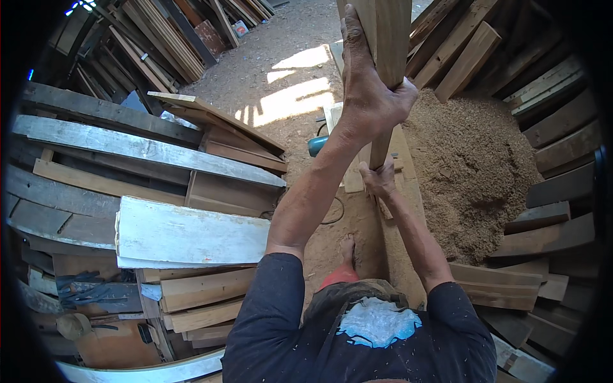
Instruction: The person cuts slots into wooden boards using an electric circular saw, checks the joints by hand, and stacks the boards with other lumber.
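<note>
Wooden beam (391, 38) up front, its long side running away from the body and out past the upper edge of view; it looks broad at the top, narrower toward the person. Left hand (373, 102) high on it: fingers stretched along the beam's left side, thumb across toward the right, palm against the near face — the timber sits between thumb and fingers. Right hand (381, 179) farther down, closed about the beam's lower end; its fingertips are partly hidden, so their exact placing I cannot tell. Beam thus spans both hands, the left one nearer the upper edge.

Just left of the lower part: a teal power tool (317, 145), with a dark cord (338, 214) looping on the ground. To the right, a large heap of sawdust (476, 166), well apart from the left hand. Bare foot (348, 249) below, on dusty ground.

Farther left — white-painted boards (191, 230) lying over stacked brown planks (207, 290). Right rim: more timber (549, 236), stacked around the heap. Patches of sunlight (294, 102) on the floor beyond.
</note>
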`<state>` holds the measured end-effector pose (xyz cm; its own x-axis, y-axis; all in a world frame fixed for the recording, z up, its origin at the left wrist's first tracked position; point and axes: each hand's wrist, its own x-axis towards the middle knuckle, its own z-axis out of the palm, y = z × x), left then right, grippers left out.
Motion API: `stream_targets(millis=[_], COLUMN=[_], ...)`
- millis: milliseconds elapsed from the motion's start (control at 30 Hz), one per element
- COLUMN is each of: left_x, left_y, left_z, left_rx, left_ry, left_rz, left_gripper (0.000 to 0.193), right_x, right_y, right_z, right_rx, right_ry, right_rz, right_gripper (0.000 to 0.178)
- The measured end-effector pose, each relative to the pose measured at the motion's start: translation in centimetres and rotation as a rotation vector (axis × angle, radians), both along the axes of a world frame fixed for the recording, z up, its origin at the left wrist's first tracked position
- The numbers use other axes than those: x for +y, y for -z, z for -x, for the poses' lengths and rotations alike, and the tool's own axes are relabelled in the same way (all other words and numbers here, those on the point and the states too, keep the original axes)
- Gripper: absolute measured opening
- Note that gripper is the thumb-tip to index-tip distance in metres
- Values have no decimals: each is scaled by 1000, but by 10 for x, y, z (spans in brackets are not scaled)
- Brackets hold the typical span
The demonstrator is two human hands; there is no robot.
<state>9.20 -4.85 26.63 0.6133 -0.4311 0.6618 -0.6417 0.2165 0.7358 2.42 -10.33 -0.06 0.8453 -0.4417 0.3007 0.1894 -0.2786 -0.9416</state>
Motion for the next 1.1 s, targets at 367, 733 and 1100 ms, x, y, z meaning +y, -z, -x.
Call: stream_targets(millis=[367,733,1100], left_x=[2,-6,5], left_y=[0,18,5], left_z=[-6,-17,4], left_rx=[39,-440,-63], left_ry=[71,-198,-83], left_rz=[24,8,-213], left_gripper=[123,118,77], right_x=[1,2,-1], right_y=[8,8,17], right_z=[-10,-12,-17], right_rx=[-105,-56,-112], right_ry=[71,48,51], right_rz=[72,30,32], right_gripper=[7,23,24])
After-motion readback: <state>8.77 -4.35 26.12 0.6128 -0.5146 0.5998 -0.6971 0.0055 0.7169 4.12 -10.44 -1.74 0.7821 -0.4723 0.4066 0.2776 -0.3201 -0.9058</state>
